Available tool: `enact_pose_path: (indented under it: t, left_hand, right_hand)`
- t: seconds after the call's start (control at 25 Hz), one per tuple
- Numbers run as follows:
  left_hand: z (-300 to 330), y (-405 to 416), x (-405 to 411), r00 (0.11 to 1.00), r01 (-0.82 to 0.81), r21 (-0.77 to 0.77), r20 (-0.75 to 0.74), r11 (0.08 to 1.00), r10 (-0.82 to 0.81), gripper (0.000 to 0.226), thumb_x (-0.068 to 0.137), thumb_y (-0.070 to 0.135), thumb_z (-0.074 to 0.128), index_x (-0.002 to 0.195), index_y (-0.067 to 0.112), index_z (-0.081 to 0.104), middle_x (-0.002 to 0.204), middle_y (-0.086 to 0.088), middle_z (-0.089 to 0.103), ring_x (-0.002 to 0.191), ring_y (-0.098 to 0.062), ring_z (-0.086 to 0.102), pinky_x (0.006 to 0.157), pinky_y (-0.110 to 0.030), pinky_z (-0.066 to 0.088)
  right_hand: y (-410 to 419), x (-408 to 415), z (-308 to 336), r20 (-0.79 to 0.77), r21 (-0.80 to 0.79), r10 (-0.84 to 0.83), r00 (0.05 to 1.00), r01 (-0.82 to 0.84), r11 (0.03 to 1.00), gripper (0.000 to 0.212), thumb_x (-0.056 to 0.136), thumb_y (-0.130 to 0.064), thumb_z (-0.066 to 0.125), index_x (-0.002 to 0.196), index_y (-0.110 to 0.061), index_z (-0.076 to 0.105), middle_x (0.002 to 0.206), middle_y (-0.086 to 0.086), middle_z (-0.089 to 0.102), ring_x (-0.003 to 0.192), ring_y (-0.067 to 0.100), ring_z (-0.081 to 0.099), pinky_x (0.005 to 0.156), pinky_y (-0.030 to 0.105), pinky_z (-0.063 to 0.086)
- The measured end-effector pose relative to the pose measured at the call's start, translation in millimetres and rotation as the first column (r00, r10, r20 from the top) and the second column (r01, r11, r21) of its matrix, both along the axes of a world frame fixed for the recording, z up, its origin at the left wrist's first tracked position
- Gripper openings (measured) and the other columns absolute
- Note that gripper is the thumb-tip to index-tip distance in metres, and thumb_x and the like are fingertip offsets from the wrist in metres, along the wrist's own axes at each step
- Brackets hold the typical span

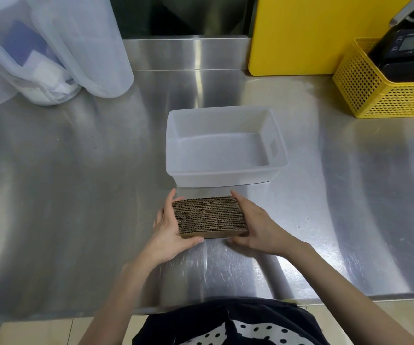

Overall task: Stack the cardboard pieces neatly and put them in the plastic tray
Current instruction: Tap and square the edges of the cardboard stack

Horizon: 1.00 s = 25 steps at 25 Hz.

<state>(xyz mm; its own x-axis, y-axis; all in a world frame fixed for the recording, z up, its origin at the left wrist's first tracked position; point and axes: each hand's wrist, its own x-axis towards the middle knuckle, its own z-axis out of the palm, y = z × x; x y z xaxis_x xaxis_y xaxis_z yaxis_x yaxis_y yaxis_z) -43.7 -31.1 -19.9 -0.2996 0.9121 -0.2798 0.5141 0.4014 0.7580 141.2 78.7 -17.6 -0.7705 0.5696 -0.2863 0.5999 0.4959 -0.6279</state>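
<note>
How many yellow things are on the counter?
2. A yellow board stands upright at the back wall, and a yellow basket holding dark devices sits at the right edge. More may lie out of view beyond the frame.

Squared stack of cardboard held at a steel counter, tray behind.

A block of brown corrugated cardboard pieces (209,217) was clasped between the left hand (169,226) and the right hand (257,225), corrugated edges facing up, just in front of an empty translucent white rectangular plastic tray (225,176) on the brushed stainless steel counter (76,183). A perforated yellow plastic basket (375,93) stood far right; frosted plastic containers (51,51) stood far left.
</note>
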Motion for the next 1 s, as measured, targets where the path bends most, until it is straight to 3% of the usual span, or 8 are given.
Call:
enact_pose_path:
  t: [0.16,0.32,0.44,0.6,0.8,0.88,1.0]
  left_hand:
    - [-2,-1,2,1.0,-0.017,0.002,0.023,1.0,0.017,0.112,0.064,0.026,0.077,0.139,0.024,-0.005,0.145,0.006,0.027,0.134,-0.016,0.018,0.111,-0.03,0.011]
    - [0,-2,-9,0.999,0.032,-0.129,0.0,0.991,-0.032,0.112,0.063,0.034,0.076,0.139,0.03,-0.006,0.148,-0.006,0.022,0.137,-0.023,0.015,0.114,-0.04,0.013]
    - [4,-7,-18,0.999,0.045,-0.169,0.011,0.985,-0.044,0.105,0.066,0.035,0.074,0.14,0.033,-0.001,0.148,-0.009,0.021,0.138,-0.024,0.016,0.114,-0.045,0.016]
    - [5,-10,-18,0.999,0.046,-0.145,-0.006,0.988,-0.047,0.088,0.072,0.03,0.069,0.14,0.025,0.013,0.144,-0.009,0.029,0.136,-0.022,0.021,0.113,-0.042,0.019]
    - [8,-9,-12,1.0,0.022,-0.123,-0.018,0.992,-0.024,0.077,0.075,0.027,0.067,0.137,0.022,0.022,0.14,-0.009,0.037,0.132,-0.022,0.028,0.112,-0.042,0.023]
    - [8,-9,-12,1.0,0.015,-0.107,-0.016,0.994,-0.017,0.076,0.074,0.027,0.068,0.136,0.023,0.025,0.138,-0.008,0.041,0.131,-0.021,0.031,0.111,-0.041,0.025]
    - [7,-8,-14,1.0,-0.015,-0.104,-0.016,0.994,0.014,0.078,0.071,0.028,0.072,0.136,0.024,0.028,0.135,-0.008,0.043,0.129,-0.022,0.033,0.111,-0.042,0.027]
  right_hand:
    - [-4,-4,-2,-0.065,-0.037,-0.082,0.995,0.079,0.996,0.097,0.072,-0.024,0.072,0.142,-0.008,0.006,0.147,0.01,0.033,0.136,0.022,0.031,0.113,0.031,0.023]
    - [-4,-5,-4,-0.086,-0.04,-0.09,0.992,0.086,0.995,0.097,0.072,-0.022,0.073,0.142,-0.007,0.008,0.145,0.01,0.036,0.135,0.022,0.033,0.111,0.029,0.024]
    - [-1,-3,-4,-0.085,-0.041,-0.093,0.992,0.09,0.995,0.1,0.069,-0.023,0.074,0.142,-0.009,0.009,0.144,0.009,0.039,0.133,0.022,0.035,0.112,0.035,0.028]
    - [-1,-3,-5,-0.059,-0.009,-0.088,0.994,0.087,0.996,0.1,0.065,-0.036,0.069,0.142,-0.008,0.012,0.148,0.009,0.034,0.136,0.022,0.032,0.113,0.042,0.028]
    - [-6,-7,-8,-0.088,-0.026,-0.116,0.989,0.114,0.993,0.094,0.067,-0.036,0.066,0.141,-0.006,0.015,0.142,0.012,0.042,0.132,0.024,0.038,0.111,0.041,0.032]
    - [-5,-6,-6,-0.116,-0.052,-0.156,0.981,0.15,0.987,0.086,0.066,-0.029,0.073,0.136,-0.011,0.026,0.132,0.009,0.051,0.123,0.024,0.047,0.106,0.037,0.037]
    - [-1,-6,-3,-0.149,-0.047,-0.199,0.969,0.194,0.98,0.081,0.064,-0.019,0.078,0.131,-0.011,0.033,0.126,0.006,0.056,0.119,0.02,0.05,0.097,0.019,0.034]
